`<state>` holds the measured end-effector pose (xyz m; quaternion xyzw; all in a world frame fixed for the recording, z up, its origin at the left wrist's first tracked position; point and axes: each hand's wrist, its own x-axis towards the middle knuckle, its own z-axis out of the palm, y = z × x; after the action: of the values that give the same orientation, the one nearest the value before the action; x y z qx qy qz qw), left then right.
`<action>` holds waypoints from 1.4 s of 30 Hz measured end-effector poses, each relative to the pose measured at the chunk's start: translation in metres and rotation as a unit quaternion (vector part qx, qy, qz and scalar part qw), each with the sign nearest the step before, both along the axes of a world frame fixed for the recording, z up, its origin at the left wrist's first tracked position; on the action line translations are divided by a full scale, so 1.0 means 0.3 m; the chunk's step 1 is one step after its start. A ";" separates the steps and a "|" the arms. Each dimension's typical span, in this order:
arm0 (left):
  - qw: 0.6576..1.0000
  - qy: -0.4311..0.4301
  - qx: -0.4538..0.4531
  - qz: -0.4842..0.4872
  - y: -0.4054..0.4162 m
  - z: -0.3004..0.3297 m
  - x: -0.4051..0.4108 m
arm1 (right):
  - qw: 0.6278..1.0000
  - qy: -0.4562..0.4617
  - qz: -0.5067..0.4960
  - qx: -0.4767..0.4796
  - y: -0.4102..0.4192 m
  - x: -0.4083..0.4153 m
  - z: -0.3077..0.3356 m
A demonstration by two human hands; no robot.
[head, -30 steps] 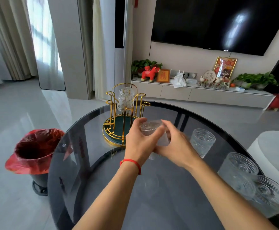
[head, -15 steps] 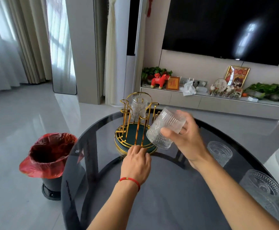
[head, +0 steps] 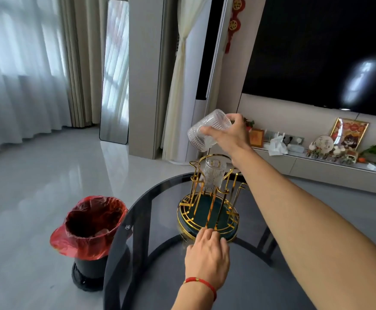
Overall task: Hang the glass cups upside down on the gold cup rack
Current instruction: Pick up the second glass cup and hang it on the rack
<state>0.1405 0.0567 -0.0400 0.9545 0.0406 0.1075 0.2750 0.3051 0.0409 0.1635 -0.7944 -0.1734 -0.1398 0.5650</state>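
The gold cup rack, with a dark green base and upright gold pegs, stands on the round dark glass table. One ribbed glass cup hangs upside down on a far peg. My right hand holds a second ribbed glass cup tilted, mouth toward the lower left, in the air above the rack's handle. My left hand rests on the table with its fingertips on the rack's near rim; a red string circles that wrist.
A black bin with a red bag stands on the floor left of the table. Behind are a low white cabinet with ornaments and plants, a dark TV, curtains and a leaning mirror.
My right hand has lifted the cup from beside the rack up above it. The left hand stays at the rack's rim. The view has tilted up, so the other cups at right are out of sight.
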 end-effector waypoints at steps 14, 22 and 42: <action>0.999 0.027 -0.037 0.011 0.002 0.013 0.014 | 0.948 0.007 -0.040 -0.317 0.082 0.097 -0.151; 0.998 0.046 -0.032 0.007 -0.002 0.012 0.013 | 0.916 0.008 -0.036 -0.401 0.089 0.104 -0.153; 0.999 0.033 -0.035 0.011 0.001 0.006 0.013 | 0.858 0.053 0.059 -0.508 0.078 0.104 -0.109</action>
<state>0.1442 0.0570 -0.0382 0.9468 0.0637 0.0774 0.3058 0.3363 0.0641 0.1309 -0.9656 -0.2368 0.0433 0.0987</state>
